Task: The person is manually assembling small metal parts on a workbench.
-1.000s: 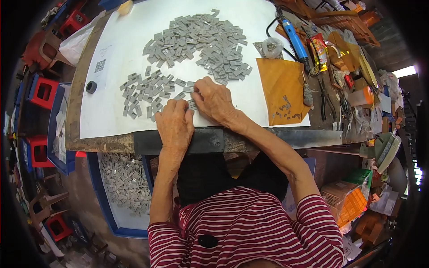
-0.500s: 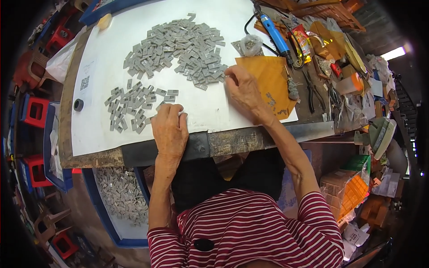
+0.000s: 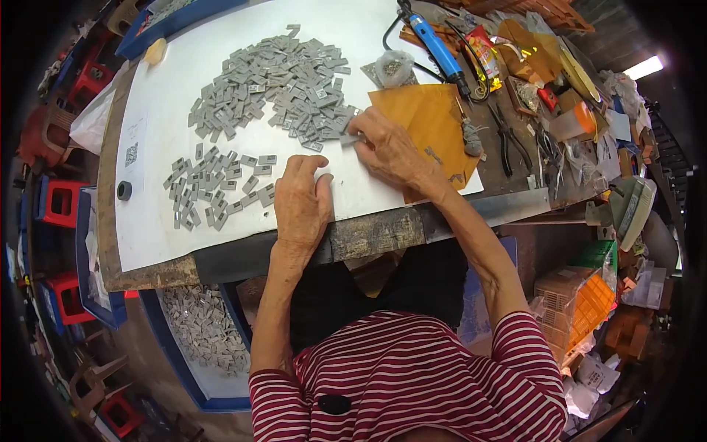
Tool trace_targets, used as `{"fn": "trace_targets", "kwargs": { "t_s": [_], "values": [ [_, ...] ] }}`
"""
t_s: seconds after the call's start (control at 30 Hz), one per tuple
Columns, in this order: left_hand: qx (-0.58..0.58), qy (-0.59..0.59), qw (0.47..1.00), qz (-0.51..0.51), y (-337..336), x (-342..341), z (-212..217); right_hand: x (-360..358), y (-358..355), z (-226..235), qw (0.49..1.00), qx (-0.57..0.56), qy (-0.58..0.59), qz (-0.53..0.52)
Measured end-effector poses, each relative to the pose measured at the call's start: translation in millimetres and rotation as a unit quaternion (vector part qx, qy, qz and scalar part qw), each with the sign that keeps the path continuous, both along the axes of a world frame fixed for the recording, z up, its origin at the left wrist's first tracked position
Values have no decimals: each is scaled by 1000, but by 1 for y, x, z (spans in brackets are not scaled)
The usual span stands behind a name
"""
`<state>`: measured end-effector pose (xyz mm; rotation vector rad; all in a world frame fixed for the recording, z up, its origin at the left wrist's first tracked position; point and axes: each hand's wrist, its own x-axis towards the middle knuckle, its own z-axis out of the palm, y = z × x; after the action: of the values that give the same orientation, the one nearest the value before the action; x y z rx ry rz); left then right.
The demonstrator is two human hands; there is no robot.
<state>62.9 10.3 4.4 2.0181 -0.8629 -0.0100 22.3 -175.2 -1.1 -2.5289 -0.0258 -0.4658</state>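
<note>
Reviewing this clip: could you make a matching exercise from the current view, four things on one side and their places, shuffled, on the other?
Things
1. Left hand
2. Right hand
3. Black pliers
4. Small dark ring

Places
A. To the right of the orange-brown paper
B. Near the left edge of the white sheet
C. Just right of the smaller group of grey pieces
D. At the lower right edge of the large heap

Pairs: 1-C, 2-D, 3-A, 4-B

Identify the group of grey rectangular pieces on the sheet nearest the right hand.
Larger heap: its edge is beside the right hand; the smaller scattered group lies farther left.
</note>
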Motion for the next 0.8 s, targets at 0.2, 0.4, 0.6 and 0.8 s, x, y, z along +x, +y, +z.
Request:
{"fn": "trace_targets", "kwargs": {
  "t_s": [0.2,0.4,0.6,0.8],
  "values": [
    [-64,68,995,-29,-12,-8,-5,-33,9,19,995,86,34,38],
    [-162,382,905,-97,-25,-26,5,-60,19,22,996,78,-27,26],
    [-223,439,869,-51,-18,-34,4,-86,7,16,989,130,-62,-39],
    [-303,542,782,-55,-12,-37,-1,-99,-41,10,972,83,-10,-218]
  ]
}}
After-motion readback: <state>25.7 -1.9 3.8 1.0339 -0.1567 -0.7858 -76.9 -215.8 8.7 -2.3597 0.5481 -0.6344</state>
